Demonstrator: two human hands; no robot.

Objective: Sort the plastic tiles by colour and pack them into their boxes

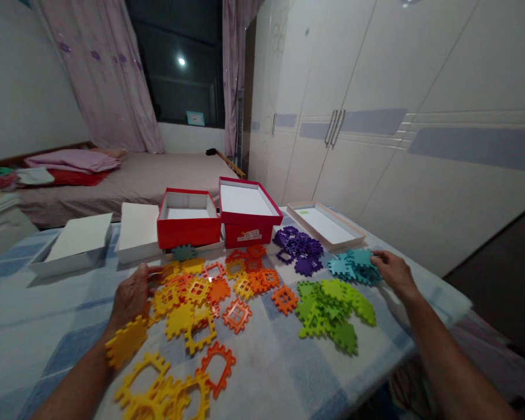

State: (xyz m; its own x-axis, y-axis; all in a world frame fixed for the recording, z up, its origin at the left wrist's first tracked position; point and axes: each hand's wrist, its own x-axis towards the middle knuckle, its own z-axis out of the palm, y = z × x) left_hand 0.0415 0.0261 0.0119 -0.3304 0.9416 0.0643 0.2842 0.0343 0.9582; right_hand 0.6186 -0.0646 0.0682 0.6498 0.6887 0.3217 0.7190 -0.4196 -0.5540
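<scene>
The left hand (pixel 130 296) is placed beside the yellow pieces (pixel 179 319) and the right hand (pixel 394 272) at the teal pieces (pixel 352 266), just beyond the green pieces (pixel 328 309) on the table (pixel 269 373). The hands are held well apart; whether either is closed on a piece cannot be told.

Head view over table (pixel 266 361); faces forward, down; seemingly near

Teal pieces (pixel 354 265) at my right hand (pixel 394 273), yellow pieces (pixel 179 319) beside my left hand (pixel 130 296), blue-and-white checked cloth (pixel 273 361) beneath.
</scene>
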